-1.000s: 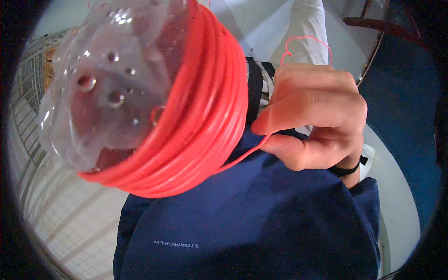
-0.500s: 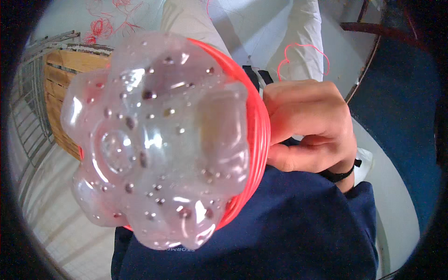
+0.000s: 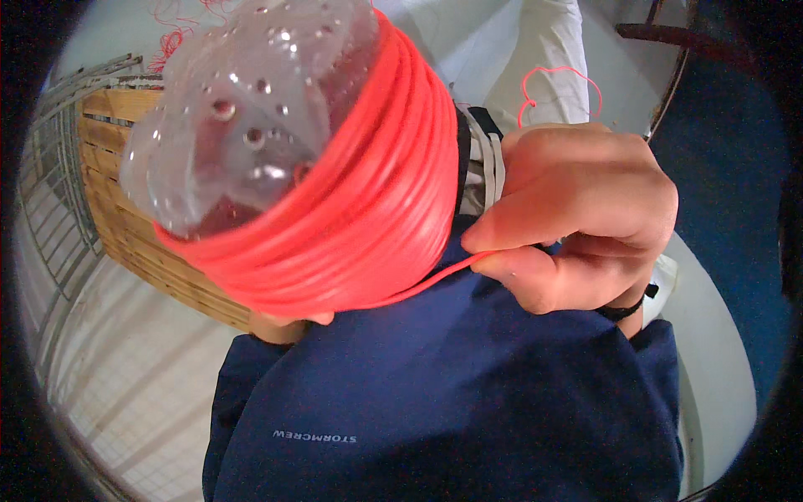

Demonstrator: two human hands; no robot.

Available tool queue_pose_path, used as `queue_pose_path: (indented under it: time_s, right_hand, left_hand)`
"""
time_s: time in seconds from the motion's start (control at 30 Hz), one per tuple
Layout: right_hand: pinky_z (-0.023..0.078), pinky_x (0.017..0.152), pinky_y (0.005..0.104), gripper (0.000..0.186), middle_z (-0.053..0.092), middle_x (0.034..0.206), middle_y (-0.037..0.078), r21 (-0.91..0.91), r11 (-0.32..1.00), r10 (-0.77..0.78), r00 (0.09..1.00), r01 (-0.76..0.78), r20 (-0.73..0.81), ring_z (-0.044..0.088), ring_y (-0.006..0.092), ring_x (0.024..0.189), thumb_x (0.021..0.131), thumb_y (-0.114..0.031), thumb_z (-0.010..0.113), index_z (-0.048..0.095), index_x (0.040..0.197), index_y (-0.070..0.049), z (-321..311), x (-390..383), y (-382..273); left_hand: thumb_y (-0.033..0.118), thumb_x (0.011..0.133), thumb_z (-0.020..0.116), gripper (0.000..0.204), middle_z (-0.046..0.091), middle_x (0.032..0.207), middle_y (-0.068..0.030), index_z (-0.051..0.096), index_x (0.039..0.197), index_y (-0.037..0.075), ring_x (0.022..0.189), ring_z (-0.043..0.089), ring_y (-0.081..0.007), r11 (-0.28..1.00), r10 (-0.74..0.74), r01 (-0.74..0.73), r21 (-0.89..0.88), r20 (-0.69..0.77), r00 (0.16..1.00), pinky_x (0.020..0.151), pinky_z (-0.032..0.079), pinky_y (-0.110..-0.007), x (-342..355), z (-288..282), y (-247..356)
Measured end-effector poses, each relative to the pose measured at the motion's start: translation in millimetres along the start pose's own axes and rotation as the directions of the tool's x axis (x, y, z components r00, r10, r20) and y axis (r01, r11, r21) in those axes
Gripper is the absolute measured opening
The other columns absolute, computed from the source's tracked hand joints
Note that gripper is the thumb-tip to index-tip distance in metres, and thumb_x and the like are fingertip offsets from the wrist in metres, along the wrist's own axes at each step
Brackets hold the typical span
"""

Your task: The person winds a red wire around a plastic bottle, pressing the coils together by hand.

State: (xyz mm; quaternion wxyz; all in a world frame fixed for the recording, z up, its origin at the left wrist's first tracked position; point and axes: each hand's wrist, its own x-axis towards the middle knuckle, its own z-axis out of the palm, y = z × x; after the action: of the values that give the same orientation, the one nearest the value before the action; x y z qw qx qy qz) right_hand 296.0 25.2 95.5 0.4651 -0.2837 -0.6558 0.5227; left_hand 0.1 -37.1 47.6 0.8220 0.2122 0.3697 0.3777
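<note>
A clear plastic bottle (image 3: 251, 142), its lobed base toward me and dotted with small holes or drops, is tilted up at the upper left. Bright red cord (image 3: 360, 209) is wound round its side in many close turns. Beneath the wound bottle, my left hand (image 3: 288, 320) supports it; only a bit of fingers and the wrist show, the rest being hidden. My right hand (image 3: 594, 209), just right of the bottle, pinches the cord between thumb and forefinger. From that pinch a taut strand runs to the lower edge of the winding.
A slatted wooden panel (image 3: 125, 201) and a grey metal wire rack (image 3: 58, 201) stand at the left. Loose tangled red cord (image 3: 171, 40) lies at the upper left. A cord loop (image 3: 597, 88) rests by my light trouser leg (image 3: 556, 42). A dark blue surface (image 3: 728, 184) is at the right.
The bottle has tipped and moved up, so the wound side now shows. My right hand has shifted slightly right, and the strand in its pinch has come into sight.
</note>
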Motion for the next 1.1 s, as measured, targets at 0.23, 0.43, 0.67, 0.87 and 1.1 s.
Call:
queue_pose_path:
  time_s: [0.23, 0.43, 0.67, 0.87, 1.1]
  right_hand:
    - [0.027, 0.04, 0.0275, 0.014, 0.056, 0.056, 0.006, 0.024, 1.0, 0.0, 0.997, 0.002, -0.072, 0.042, 0.0126, 0.041, 0.066, 0.0, 0.077, 0.071, 0.078, 0.003, 11, 3, 6]
    - [0.029, 0.045, 0.0269, 0.013, 0.055, 0.056, 0.003, 0.018, 0.994, 0.105, 0.992, -0.104, -0.071, 0.042, 0.0107, 0.044, 0.067, 0.001, 0.075, 0.07, 0.079, 0.004, 6, 1, 1]
    - [0.033, 0.051, 0.0238, 0.01, 0.058, 0.066, 0.003, 0.201, 0.936, 0.315, 0.942, -0.288, -0.116, 0.048, 0.0079, 0.055, 0.073, 0.002, 0.071, 0.064, 0.08, 0.002, 8, -9, 2]
    - [0.034, 0.055, 0.0204, 0.014, 0.057, 0.071, 0.001, 0.326, 0.862, 0.444, 0.889, -0.388, -0.117, 0.049, 0.0052, 0.06, 0.076, 0.001, 0.071, 0.058, 0.083, 0.0, 14, 0, 3]
    - [0.033, 0.053, 0.0209, 0.013, 0.058, 0.072, 0.001, 0.244, 0.877, 0.453, 0.882, -0.414, -0.132, 0.048, 0.005, 0.06, 0.078, -0.001, 0.071, 0.06, 0.083, 0.0, 17, 2, 3]
  left_hand:
    - [0.035, 0.061, 0.08, 0.096, 0.053, 0.132, -0.0176, 0.038, 0.138, -0.002, 0.117, 0.056, -0.0293, 1.0, 0.005, -0.005, -0.012, -0.01, 1.0, 0.1, 0.046, -0.041, 10, -10, -5]
    - [0.034, 0.06, 0.08, 0.096, 0.054, 0.132, -0.0173, 0.038, 0.138, -0.002, 0.117, 0.056, -0.0289, 1.0, 0.012, -0.012, -0.027, -0.023, 1.0, 0.1, 0.046, -0.041, 23, -1, -6]
    - [0.032, 0.06, 0.081, 0.095, 0.054, 0.132, -0.0169, 0.039, 0.138, -0.003, 0.117, 0.056, -0.0285, 0.998, 0.033, -0.034, -0.045, -0.036, 0.999, 0.1, 0.046, -0.041, 44, 31, -8]
    - [0.031, 0.059, 0.081, 0.095, 0.054, 0.131, -0.0166, 0.039, 0.138, -0.003, 0.117, 0.056, -0.0281, 0.998, 0.035, -0.036, -0.055, -0.026, 0.999, 0.1, 0.046, -0.04, 74, 62, 3]
    - [0.029, 0.059, 0.082, 0.095, 0.055, 0.131, -0.0162, 0.039, 0.137, -0.003, 0.117, 0.057, -0.0277, 0.997, 0.028, -0.031, -0.069, -0.049, 0.998, 0.1, 0.046, -0.04, 78, 61, 5]
